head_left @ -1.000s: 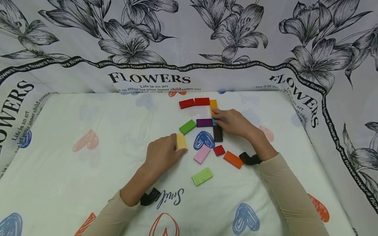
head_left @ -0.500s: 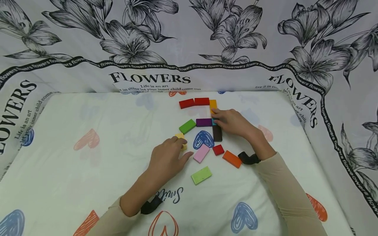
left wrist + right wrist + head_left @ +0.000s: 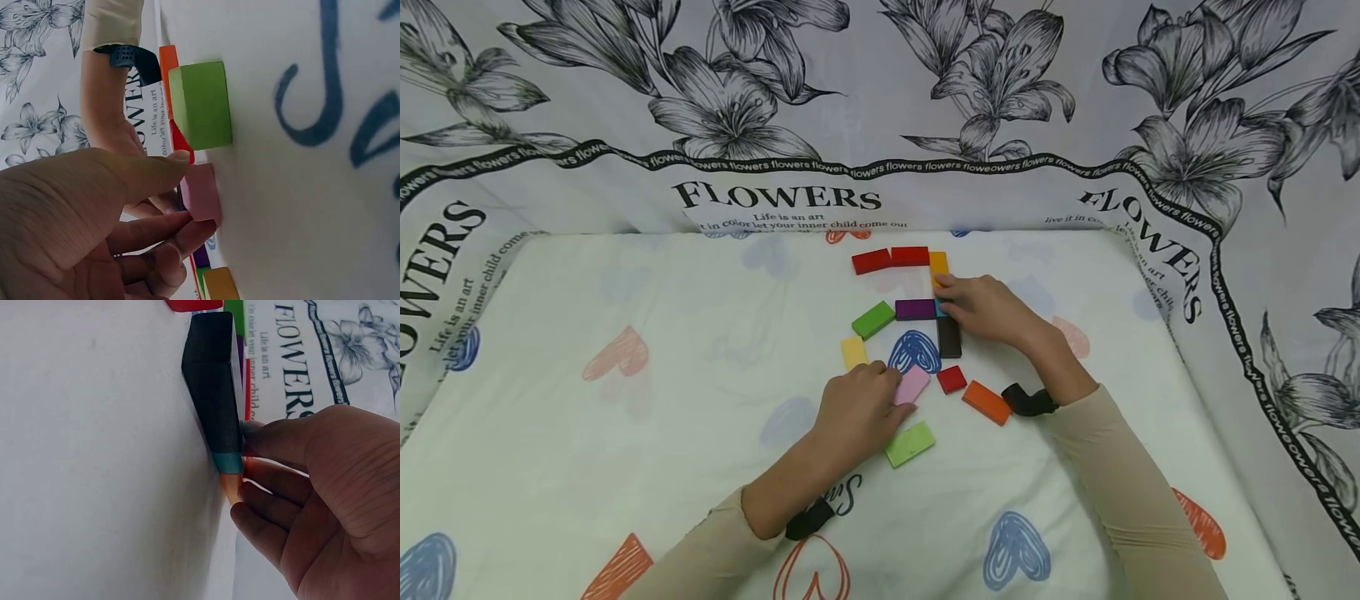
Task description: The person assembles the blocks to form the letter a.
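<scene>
My left hand (image 3: 861, 408) pinches the pink block (image 3: 913, 385) between thumb and fingers, as the left wrist view shows. Right of centre, my right hand (image 3: 988, 308) holds a small blue block (image 3: 227, 462), which it mostly covers in the head view. That block lies in a column between the orange-yellow block (image 3: 938, 262) and the dark block (image 3: 950, 337); some right fingertips touch the orange-yellow one. A light green block (image 3: 911, 444) lies just below the left hand. The pale yellow block (image 3: 853, 353) is beyond its knuckles.
Two red blocks (image 3: 910, 256) form a row at the top. A purple block (image 3: 915, 309) and a green block (image 3: 872, 320) run leftward from the column. A small red block (image 3: 952, 380) and an orange block (image 3: 987, 402) lie below it. White heart-printed cloth (image 3: 700, 400) covers the surface.
My left hand has let go of the pale yellow block, leaving it below the green one, and moved right and nearer to me onto the pink block. The right hand stays in place.
</scene>
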The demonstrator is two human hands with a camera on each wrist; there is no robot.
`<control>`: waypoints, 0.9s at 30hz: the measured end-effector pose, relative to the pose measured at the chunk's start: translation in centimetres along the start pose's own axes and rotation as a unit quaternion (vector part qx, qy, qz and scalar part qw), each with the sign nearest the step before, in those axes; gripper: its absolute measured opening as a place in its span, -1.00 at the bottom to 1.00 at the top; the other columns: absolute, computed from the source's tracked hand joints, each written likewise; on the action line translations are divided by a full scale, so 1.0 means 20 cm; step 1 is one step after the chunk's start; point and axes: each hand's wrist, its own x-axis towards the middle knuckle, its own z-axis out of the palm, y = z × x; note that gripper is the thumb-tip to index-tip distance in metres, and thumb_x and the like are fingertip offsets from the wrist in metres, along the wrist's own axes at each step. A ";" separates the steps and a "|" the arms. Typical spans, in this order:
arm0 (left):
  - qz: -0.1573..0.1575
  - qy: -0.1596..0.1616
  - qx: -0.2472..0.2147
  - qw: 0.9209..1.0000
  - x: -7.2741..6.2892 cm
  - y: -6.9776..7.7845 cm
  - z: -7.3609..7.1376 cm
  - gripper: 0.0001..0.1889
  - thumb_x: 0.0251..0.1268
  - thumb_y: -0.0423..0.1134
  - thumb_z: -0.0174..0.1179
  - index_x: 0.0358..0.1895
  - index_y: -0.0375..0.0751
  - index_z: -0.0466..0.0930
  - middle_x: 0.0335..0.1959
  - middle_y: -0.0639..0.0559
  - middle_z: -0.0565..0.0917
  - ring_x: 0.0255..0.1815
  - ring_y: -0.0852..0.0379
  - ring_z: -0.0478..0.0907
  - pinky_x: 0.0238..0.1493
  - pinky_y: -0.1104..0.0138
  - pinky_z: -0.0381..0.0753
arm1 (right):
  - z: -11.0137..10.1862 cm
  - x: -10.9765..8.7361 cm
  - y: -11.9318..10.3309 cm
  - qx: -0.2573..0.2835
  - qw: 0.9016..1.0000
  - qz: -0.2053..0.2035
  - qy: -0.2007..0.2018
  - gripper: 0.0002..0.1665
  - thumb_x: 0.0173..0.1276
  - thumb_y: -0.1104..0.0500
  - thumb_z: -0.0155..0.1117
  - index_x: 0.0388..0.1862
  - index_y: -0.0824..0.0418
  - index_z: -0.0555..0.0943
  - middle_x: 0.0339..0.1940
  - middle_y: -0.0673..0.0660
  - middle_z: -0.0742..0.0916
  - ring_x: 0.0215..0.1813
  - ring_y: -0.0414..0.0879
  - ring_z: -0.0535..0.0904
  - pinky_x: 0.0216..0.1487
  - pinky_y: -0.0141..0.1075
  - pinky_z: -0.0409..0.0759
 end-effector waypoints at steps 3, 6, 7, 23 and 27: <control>0.016 -0.001 0.009 1.000 0.00 -0.01 -0.02 -0.68 0.32 -0.04 0.48 -0.01 -0.16 0.81 -0.28 -0.04 0.75 -0.34 0.12 0.57 -0.42 0.32 0.58 | -0.01 0.00 0.00 0.001 1.000 0.001 -0.001 -0.50 0.62 0.16 0.24 0.46 0.26 0.53 0.60 0.19 0.51 0.62 0.21 0.41 0.59 0.09 0.43; 0.038 -0.010 0.026 0.999 -0.01 -0.04 -0.04 -0.74 0.34 -0.12 0.47 -0.01 -0.14 0.83 -0.22 -0.06 0.76 -0.30 0.10 0.58 -0.37 0.30 0.63 | -0.01 0.00 0.00 0.004 1.000 0.001 -0.002 -0.50 0.61 0.16 0.24 0.46 0.26 0.53 0.60 0.20 0.51 0.62 0.22 0.41 0.59 0.09 0.43; 0.046 -0.015 0.031 0.998 -0.01 -0.05 -0.05 -0.75 0.35 -0.14 0.46 0.00 -0.13 0.84 -0.19 -0.06 0.76 -0.27 0.09 0.60 -0.33 0.30 0.65 | -0.01 0.00 0.00 0.004 1.000 0.001 -0.001 -0.50 0.61 0.16 0.24 0.46 0.26 0.53 0.59 0.20 0.51 0.62 0.22 0.41 0.59 0.09 0.43; 0.121 -0.051 0.071 0.989 -0.02 -0.17 -0.10 -0.64 0.40 -0.21 0.41 0.23 0.02 0.76 0.05 -0.03 0.75 -0.03 0.06 0.65 -0.03 0.29 0.72 | -0.01 0.00 0.00 0.008 1.000 0.003 -0.005 -0.49 0.62 0.16 0.23 0.47 0.26 0.53 0.60 0.19 0.51 0.63 0.21 0.40 0.59 0.09 0.42; 0.131 -0.046 0.073 0.988 -0.02 -0.17 -0.10 -0.68 0.41 -0.22 0.40 0.19 -0.05 0.77 0.05 -0.02 0.75 0.00 0.06 0.65 0.06 0.26 0.73 | -0.01 0.00 0.00 0.009 1.000 0.007 -0.006 -0.49 0.62 0.16 0.24 0.47 0.25 0.52 0.60 0.18 0.51 0.63 0.21 0.40 0.60 0.08 0.42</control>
